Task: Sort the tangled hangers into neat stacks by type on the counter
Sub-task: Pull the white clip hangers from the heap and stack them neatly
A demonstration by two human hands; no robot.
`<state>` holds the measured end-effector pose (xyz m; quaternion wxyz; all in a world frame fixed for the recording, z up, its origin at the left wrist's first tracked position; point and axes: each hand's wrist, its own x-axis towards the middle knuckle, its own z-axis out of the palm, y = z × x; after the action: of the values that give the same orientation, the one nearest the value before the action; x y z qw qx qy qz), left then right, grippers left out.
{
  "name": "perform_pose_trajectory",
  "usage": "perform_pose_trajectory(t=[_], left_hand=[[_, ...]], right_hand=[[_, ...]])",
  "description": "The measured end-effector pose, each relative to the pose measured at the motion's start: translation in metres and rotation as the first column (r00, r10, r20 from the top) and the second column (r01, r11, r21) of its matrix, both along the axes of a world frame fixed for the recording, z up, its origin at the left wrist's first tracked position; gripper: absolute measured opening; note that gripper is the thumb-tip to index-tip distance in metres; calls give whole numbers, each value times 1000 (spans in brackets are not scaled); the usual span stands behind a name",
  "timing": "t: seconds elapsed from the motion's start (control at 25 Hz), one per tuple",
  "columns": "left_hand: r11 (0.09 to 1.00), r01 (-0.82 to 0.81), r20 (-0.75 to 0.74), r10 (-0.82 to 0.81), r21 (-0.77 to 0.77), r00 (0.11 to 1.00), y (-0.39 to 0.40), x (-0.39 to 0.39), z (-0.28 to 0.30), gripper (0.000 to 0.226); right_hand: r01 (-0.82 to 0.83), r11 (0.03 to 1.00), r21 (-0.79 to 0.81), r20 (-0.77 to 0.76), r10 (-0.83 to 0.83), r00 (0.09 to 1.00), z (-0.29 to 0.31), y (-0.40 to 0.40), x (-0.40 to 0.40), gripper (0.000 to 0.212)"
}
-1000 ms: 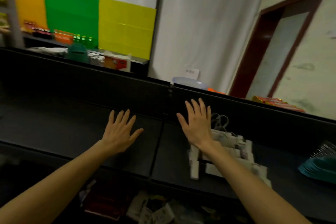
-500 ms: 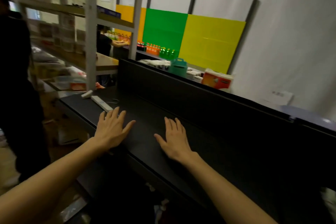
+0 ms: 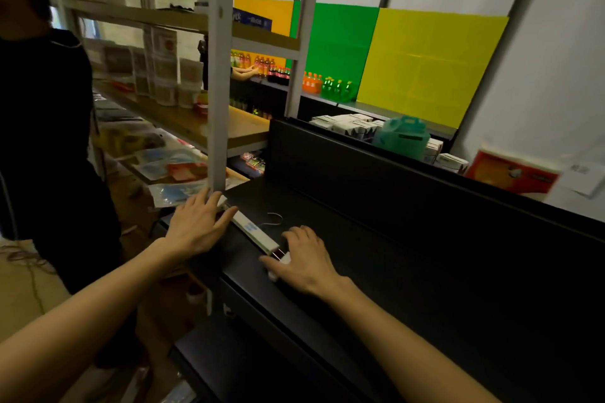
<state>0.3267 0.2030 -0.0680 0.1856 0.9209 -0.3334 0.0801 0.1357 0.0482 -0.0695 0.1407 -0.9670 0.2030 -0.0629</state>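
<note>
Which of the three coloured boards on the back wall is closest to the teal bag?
The yellow board, on the right; the teal bag sits just below it. The green board and orange board lie farther left.

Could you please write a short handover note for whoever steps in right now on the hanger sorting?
Left hand: open, fingers flat over the left end of the white hanger at the counter's left end.
Right hand: open, fingers resting on the hanger's right clip end; no grip yet.
The hanger lies flat near the front edge, its wire hook pointing toward the back panel.
Done: cannot tell; no sorted stacks are in view.
Left: pick up this hanger and add it to a stack of its type. Another person stands close on the left.
</note>
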Motion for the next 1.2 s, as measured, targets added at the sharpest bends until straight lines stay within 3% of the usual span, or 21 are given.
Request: perform_pose_trajectory(t=[0.12, 0.32, 0.52, 0.64, 0.72, 0.88, 1.0, 1.2], left_hand=[[996, 76, -33, -77, -36, 996, -13, 32, -4, 72], [919, 358, -44, -369, -168, 928, -48, 41, 3, 75], [835, 483, -127, -527, -263, 841, -95, -33, 10, 69], [738, 629, -154, -670, -244, 726, -118, -106, 13, 70], [653, 716, -152, -756, -246, 637, -133, -163, 11, 69], [488, 855, -105, -873, -173, 477, -162, -307, 10, 71], [428, 886, -122, -903, -177, 412, -187, -418, 12, 71], [321, 824, -205, -946, -467, 252, -232, -580, 35, 67]], right_hand=[[56, 998, -23, 70, -54, 996, -1, -9, 6, 42], [303, 915, 267, 230, -366, 902, -1, -3, -33, 33], [453, 680, 577, 392, -717, 577, 3, 7, -138, 25], [463, 566, 682, 438, -823, 361, 17, 16, -223, 18], [451, 533, 716, 449, -846, 287, 26, 21, -284, 23], [474, 513, 715, 460, -857, 233, 44, 31, -420, 32], [491, 502, 712, 471, -860, 197, 63, 38, -540, 35], [614, 488, 620, 445, -863, 238, 89, 29, -711, 39]])
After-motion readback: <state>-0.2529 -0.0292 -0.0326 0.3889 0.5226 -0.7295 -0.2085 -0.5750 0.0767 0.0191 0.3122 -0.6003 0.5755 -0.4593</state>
